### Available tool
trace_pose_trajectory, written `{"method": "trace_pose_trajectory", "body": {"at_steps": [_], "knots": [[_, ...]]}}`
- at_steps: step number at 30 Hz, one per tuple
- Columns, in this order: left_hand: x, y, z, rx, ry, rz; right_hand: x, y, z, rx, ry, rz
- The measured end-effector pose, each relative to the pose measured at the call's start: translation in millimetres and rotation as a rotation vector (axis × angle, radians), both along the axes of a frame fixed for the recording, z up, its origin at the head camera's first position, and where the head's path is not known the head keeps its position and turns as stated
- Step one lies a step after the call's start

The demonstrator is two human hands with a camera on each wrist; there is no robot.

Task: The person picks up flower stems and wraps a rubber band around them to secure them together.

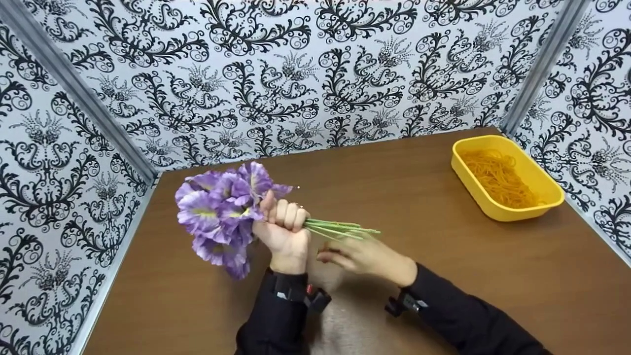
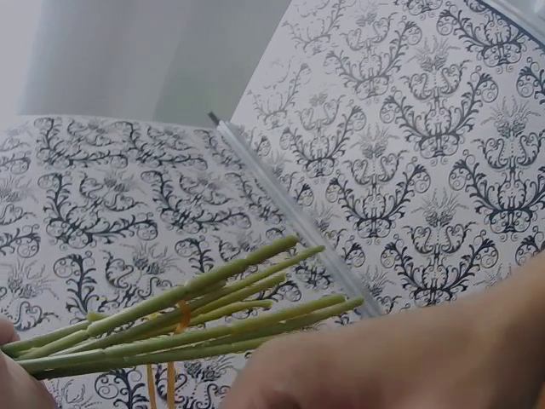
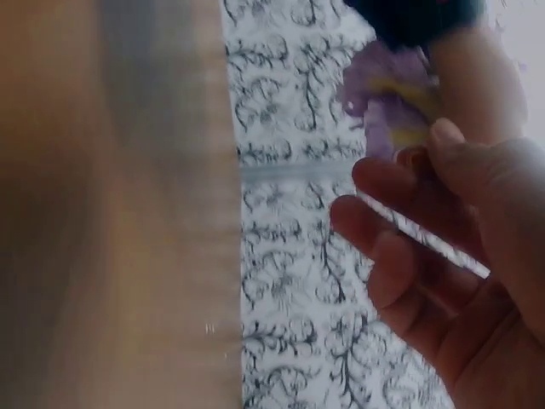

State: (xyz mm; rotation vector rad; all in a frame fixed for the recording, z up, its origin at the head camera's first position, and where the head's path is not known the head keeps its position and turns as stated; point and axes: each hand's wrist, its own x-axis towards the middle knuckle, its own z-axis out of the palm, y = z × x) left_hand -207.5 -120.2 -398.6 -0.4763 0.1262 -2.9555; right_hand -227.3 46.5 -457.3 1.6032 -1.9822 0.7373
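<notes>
The left hand [image 1: 285, 229] has its fingers curled round the flowers [image 1: 217, 217], blooms at its nine o'clock, stems [image 1: 340, 228] towards three. A rubber band [image 2: 183, 316] hangs on the stems. The right hand [image 1: 367, 255], near the stem ends, has bent fingers; I cannot tell whether they pinch anything. At its two o'clock, a yellow tub [image 1: 469, 185] holds more bands [image 1: 498, 180].

The left hand [image 1: 285, 228] hides part of the stems [image 1: 340, 227], and an orange band [image 2: 170, 385] exits the left-wrist view.
</notes>
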Motion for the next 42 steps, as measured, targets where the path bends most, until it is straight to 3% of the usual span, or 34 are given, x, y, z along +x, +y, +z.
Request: {"method": "trace_pose_trajectory", "body": {"at_steps": [5,9,14,21,29,36,42], "knots": [[-6.7,-5.1,-4.9,-0.024,-0.053,0.099,23.6,1.5,10.9,0.178,-0.18,-0.037],[-10.5,-5.1,-7.8,-0.066,-0.089,0.147,37.6,8.7,28.5,0.25,-0.149,-0.106],[-11.3,-2.2,-7.9,-0.172,-0.102,0.177,41.5,21.7,51.2,0.137,-0.091,-0.099],[-8.3,5.5,-8.4,-0.338,-0.051,0.196,28.6,40.1,71.4,-0.074,-0.042,-0.085],[-3.9,13.0,-9.7,-0.419,-0.041,0.065,8.8,57.0,77.2,-0.152,-0.054,-0.187],[2.3,16.5,-9.3,-0.559,0.001,-0.08,-3.2,63.6,75.4,-0.172,-0.088,-0.247],[8.3,21.4,-8.7,-0.489,0.132,-0.186,-17.7,64.7,64.8,-0.141,-0.166,-0.293]]}}
